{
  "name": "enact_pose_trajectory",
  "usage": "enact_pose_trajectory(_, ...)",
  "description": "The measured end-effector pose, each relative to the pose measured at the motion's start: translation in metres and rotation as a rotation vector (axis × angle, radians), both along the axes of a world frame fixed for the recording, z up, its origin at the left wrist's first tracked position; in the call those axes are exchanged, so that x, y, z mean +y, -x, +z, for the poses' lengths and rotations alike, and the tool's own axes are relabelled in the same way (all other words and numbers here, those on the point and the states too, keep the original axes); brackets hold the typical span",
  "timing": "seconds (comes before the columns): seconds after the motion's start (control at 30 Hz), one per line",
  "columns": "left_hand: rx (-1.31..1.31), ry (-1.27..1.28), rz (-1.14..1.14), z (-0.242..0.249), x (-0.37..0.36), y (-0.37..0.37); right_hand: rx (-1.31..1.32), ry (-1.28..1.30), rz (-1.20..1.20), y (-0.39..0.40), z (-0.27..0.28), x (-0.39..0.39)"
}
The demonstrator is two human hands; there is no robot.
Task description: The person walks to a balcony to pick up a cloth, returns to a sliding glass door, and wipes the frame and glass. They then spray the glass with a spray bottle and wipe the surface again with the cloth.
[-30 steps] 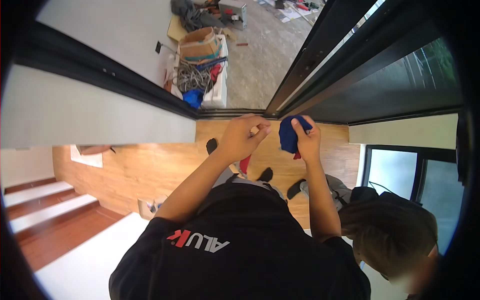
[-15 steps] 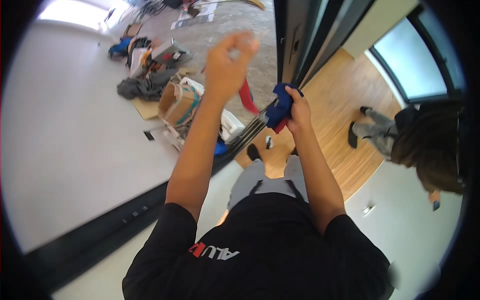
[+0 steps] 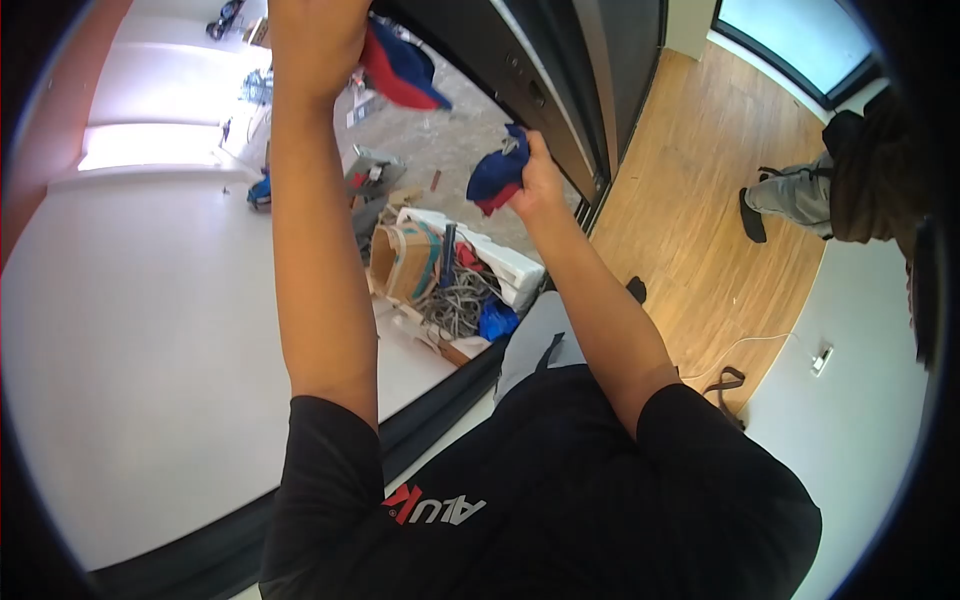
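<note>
The left hand (image 3: 312,40) is way up at the top left of the frame. It is closed around a red and blue cloth (image 3: 402,70), and the loose end of the cloth hangs out to the side. I can't see the fingers well, because the top edge cuts them off.

The right hand (image 3: 541,186) is near the top middle. It is squeezed tight around a bunched blue cloth (image 3: 495,175) with a bit of red showing under it. That hand is right beside the dark frame (image 3: 545,75) and looks like it touches the frame's edge.

Below the hands, in the middle of the frame, a cardboard box (image 3: 404,262) sits among a mess of cords. Another person (image 3: 860,160) stands on the wooden floor (image 3: 690,240) at the upper right, well apart.

To do this bit well, I think each hand should grip firmly so no cloth slips down into the mess. The right hand should go slow by the frame's edge, so fingers don't get pinched
</note>
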State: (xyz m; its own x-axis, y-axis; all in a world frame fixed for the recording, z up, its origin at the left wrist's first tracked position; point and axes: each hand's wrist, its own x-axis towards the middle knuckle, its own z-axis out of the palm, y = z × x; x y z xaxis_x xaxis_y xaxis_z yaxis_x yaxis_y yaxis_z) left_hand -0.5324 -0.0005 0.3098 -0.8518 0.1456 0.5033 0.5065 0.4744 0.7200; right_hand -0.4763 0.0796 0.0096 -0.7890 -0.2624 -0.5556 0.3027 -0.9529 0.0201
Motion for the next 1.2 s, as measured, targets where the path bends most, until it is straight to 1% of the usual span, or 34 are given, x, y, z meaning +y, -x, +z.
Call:
enact_pose_trajectory(0.03,-0.035,-0.031,-0.004,0.002,0.002,0.003,-0.028,-0.033,-0.003,0.001,0.003,-0.001)
enact_pose_trajectory(0.07,-0.08,-0.174,-0.013,0.002,0.007,0.002,-0.068,-0.062,-0.008,-0.004,0.003,-0.004)
enact_pose_trajectory(0.17,-0.05,-0.175,-0.061,-0.008,0.002,0.011,-0.067,-0.223,-0.165,-0.008,0.007,-0.012)
enact_pose_trajectory(0.2,-0.009,-0.273,-0.076,-0.01,0.019,0.005,-0.127,-0.185,-0.147,-0.009,0.007,-0.01)
enact_pose_trajectory(0.23,-0.03,-0.266,-0.187,-0.012,0.012,0.007,-0.157,-0.184,-0.15,-0.007,-0.002,-0.008)
enact_pose_trajectory(0.3,0.03,-0.306,-0.136,-0.016,0.013,0.01,-0.212,-0.193,-0.132,-0.009,-0.032,-0.011)
enact_pose_trajectory(0.33,0.014,-0.309,-0.127,-0.015,0.015,0.009,-0.202,-0.169,-0.106,-0.009,-0.038,-0.012)
enact_pose_trajectory(0.37,0.002,-0.309,-0.111,-0.013,0.016,0.004,-0.204,-0.119,-0.135,-0.004,-0.045,-0.013)
enact_pose_trajectory(0.43,-0.012,-0.31,-0.092,-0.013,0.01,-0.004,-0.227,-0.005,-0.17,-0.013,-0.038,-0.021)
enact_pose_trajectory(0.47,-0.009,-0.309,-0.101,-0.014,0.007,-0.005,-0.22,0.01,-0.171,-0.02,-0.037,-0.025)
enact_pose_trajectory(0.5,-0.002,-0.309,-0.117,-0.014,0.008,-0.002,-0.207,0.024,-0.178,-0.023,-0.022,-0.018)
enact_pose_trajectory(0.53,-0.022,-0.305,-0.062,-0.013,0.008,-0.005,-0.19,0.034,-0.185,-0.022,-0.017,-0.016)
enact_pose_trajectory(0.63,-0.027,-0.31,-0.086,-0.013,0.016,-0.005,-0.17,-0.256,-0.378,-0.016,-0.021,-0.032)
enact_pose_trajectory(0.67,-0.004,-0.319,-0.037,-0.013,0.019,-0.007,-0.183,-0.25,-0.386,-0.017,-0.022,-0.036)
enact_pose_trajectory(0.73,0.027,-0.278,-0.083,-0.014,0.016,-0.009,-0.2,-0.24,-0.406,-0.017,-0.002,-0.031)
enact_pose_trajectory(0.83,0.03,-0.275,-0.107,-0.014,0.015,-0.006,-0.12,-0.242,-0.49,-0.015,0.018,-0.039)
enact_pose_trajectory(0.87,0.02,-0.279,-0.106,-0.013,0.015,-0.006,-0.114,-0.258,-0.495,-0.015,0.02,-0.039)
enact_pose_trajectory(0.97,0.077,-0.182,-0.094,-0.013,0.013,-0.007,-0.121,-0.363,-0.424,-0.018,0.003,-0.035)
enact_pose_trajectory(1.07,0.154,-0.207,-0.159,-0.016,0.014,-0.005,-0.218,-0.381,-0.495,-0.016,0.01,-0.033)
enact_pose_trajectory(1.17,0.031,-0.253,-0.131,-0.012,0.013,-0.008,-0.087,-0.423,-0.565,-0.014,0.02,-0.047)
enact_pose_trajectory(1.2,0.011,-0.228,-0.122,-0.013,0.01,-0.012,-0.071,-0.395,-0.529,-0.017,0.018,-0.044)
